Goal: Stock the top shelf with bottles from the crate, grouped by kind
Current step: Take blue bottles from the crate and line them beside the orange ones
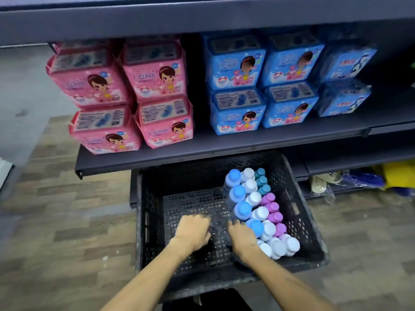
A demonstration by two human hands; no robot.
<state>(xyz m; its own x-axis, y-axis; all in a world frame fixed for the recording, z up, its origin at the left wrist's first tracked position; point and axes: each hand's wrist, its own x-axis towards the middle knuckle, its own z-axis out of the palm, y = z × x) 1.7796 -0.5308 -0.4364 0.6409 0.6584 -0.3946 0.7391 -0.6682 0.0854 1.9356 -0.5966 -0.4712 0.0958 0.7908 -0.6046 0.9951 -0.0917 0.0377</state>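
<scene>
Well, both hands down in the crate (314,223).
Left hand (193,230), right hand (243,240) flank a blur (219,228), perhaps a bottle, grip unclear; rows of bottles (252,198) left to shelve.

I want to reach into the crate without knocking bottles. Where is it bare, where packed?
In the crate, bare mesh floor covers the left half, between the left wall and the blue-capped bottles; left hand and right hand are there. The right half is packed with bottles.
</scene>
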